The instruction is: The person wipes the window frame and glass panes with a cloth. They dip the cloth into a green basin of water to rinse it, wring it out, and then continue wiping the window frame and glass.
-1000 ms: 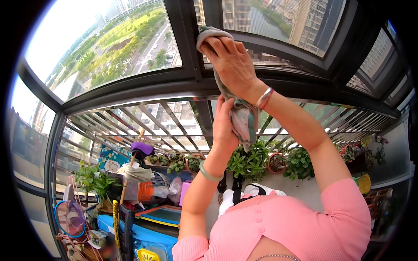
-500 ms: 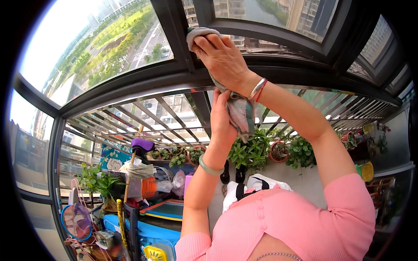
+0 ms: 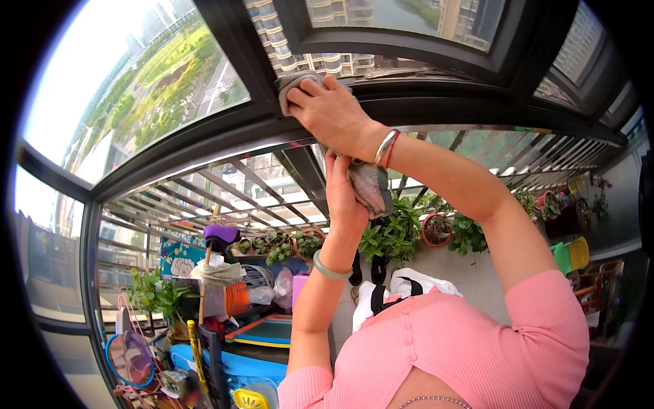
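My right hand (image 3: 335, 117) presses a grey cleaning cloth (image 3: 286, 102) against the dark window frame (image 3: 262, 75), its fingers bent over the cloth at the corner between two panes. A silver bangle and a red string circle that wrist. Just below, my left hand (image 3: 344, 194) grips a bunched greyish-pink and green length of cloth (image 3: 370, 187) that hangs under the right wrist. Whether both pieces are one cloth is hidden behind the right hand. A pale green bangle (image 3: 332, 266) sits on my left forearm.
Slanted metal railing bars (image 3: 252, 184) run below the window. Several potted plants (image 3: 392, 235) line the floor by the railing. At the left stand a purple-topped pole (image 3: 221, 235), a blue-rimmed net (image 3: 129, 358) and a blue bin-like object (image 3: 245, 365).
My right hand and the cloth have moved down and left along the window frame. My left hand has shifted slightly down with the hanging cloth, and the view has turned a little.
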